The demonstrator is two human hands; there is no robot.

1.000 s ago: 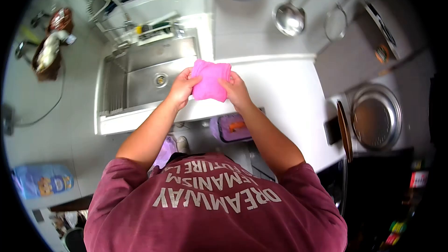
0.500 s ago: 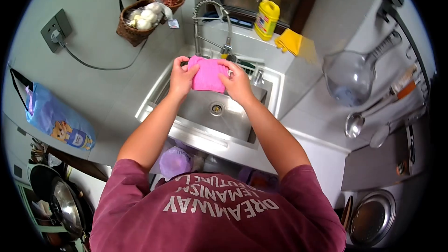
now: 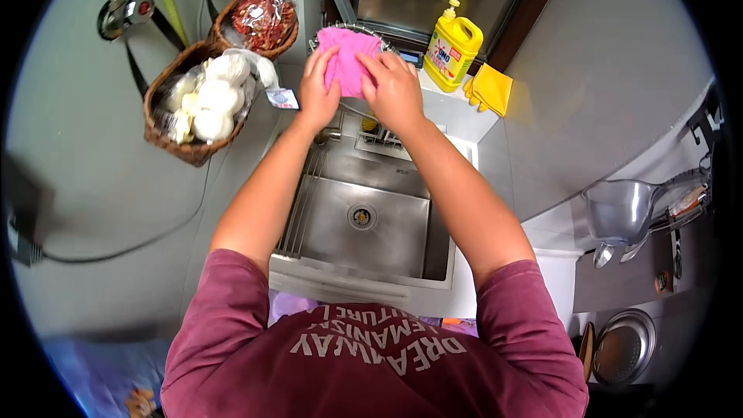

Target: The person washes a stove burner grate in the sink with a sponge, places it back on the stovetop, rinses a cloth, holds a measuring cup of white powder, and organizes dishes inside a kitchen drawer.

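A pink cloth (image 3: 350,53) is held up between my two hands beyond the sink's back rim. My left hand (image 3: 319,93) grips its left side, thumb against the near face. On the other side my right hand (image 3: 396,93) holds it with the fingers bent over the cloth. Behind it shows the coiled spring of the faucet (image 3: 385,40), mostly hidden; whether the cloth touches the spring I cannot tell. Below my forearms lies the stainless steel sink (image 3: 340,244) with a round drain and a rack along its left side.
A yellow pump bottle (image 3: 453,46) and yellow gloves (image 3: 489,90) stand on the back ledge. At left, wall baskets hold garlic (image 3: 213,101) and dried chillies (image 3: 261,19). A clear scoop (image 3: 619,209) hangs at right above a metal lid (image 3: 625,347).
Both hands have carried the pink cloth up and away from me, from over the sink to the faucet's spring. My view has shifted closer to the back wall.
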